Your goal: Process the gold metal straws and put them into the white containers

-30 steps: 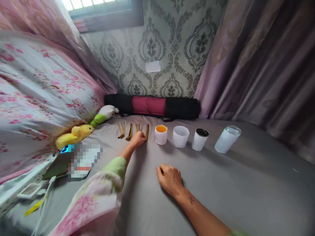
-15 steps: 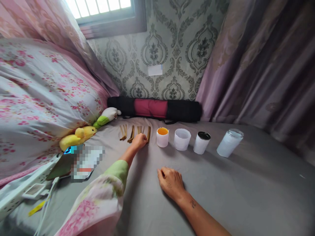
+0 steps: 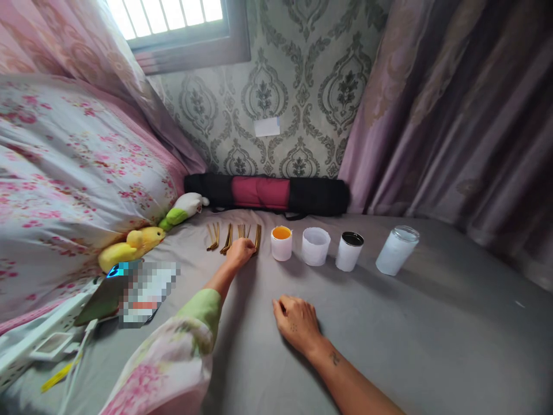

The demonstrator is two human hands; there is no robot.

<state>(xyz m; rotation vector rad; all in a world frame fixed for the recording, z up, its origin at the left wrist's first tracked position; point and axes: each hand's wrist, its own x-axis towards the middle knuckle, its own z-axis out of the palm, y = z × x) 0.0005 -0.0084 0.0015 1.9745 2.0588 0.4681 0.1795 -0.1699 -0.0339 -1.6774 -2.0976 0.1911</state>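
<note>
Thin brown sticks lie on the grey sheet in several small groups: a left group [image 3: 213,237], a second bundle [image 3: 227,239], a third group [image 3: 243,231] and a right bundle [image 3: 258,237]. My left hand [image 3: 240,252] reaches over the lower part of the third group, fingers closed beside the lower end of the right bundle; what they pinch is hidden. Loosely fisted, my right hand [image 3: 297,320] rests on the sheet with nothing visible in it. Right of the sticks stand an orange-lined white cup [image 3: 281,249], a white cup [image 3: 315,253], a dark-lined can [image 3: 348,258] and a glass jar [image 3: 394,256].
A black and red rolled bag [image 3: 261,193] lies along the wall. At left are a yellow plush toy [image 3: 129,246], a white-green plush [image 3: 184,208], a phone [image 3: 101,294], a power strip [image 3: 38,340] and a white cable [image 3: 80,357].
The whole view has shifted slightly, so everything sits a little further left. My left hand stays at the sticks, and my right hand keeps its closed pose on the sheet.
</note>
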